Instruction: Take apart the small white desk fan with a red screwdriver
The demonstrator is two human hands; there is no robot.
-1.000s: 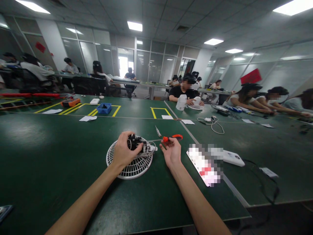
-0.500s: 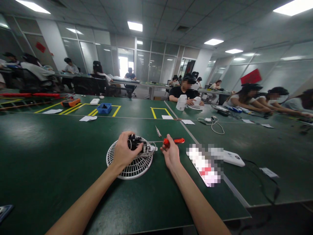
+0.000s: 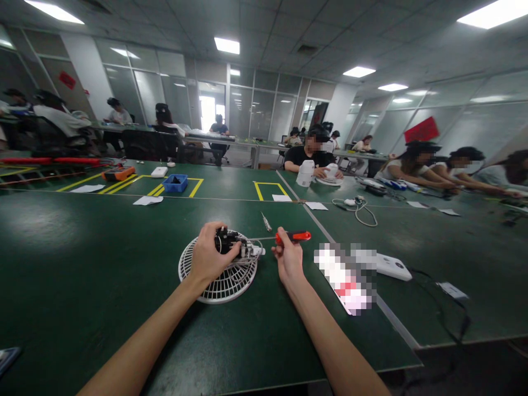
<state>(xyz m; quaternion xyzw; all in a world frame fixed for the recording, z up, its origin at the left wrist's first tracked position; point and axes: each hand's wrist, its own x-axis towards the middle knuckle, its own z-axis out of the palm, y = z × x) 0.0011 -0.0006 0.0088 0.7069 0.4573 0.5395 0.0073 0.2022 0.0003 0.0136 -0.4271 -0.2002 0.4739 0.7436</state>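
Note:
My left hand (image 3: 208, 253) is closed around a black fan motor block (image 3: 226, 241) that rests on a white round fan grille (image 3: 218, 275) lying flat on the green table. My right hand (image 3: 287, 258) pinches a red-handled screwdriver (image 3: 293, 236), held level, its thin metal shaft pointing left toward the white end of the motor. The shaft tip lies close to that white part; whether it touches is unclear.
A small loose metal bit (image 3: 266, 221) lies beyond the hands. A white flat device (image 3: 390, 266) and a blurred card lie to the right, with a black cable (image 3: 445, 308). A blue bin (image 3: 175, 182) stands further back. Other people work at tables behind.
My right hand closed from an open palm onto the screwdriver and levelled it toward the motor. The left hand has stayed on the motor block.

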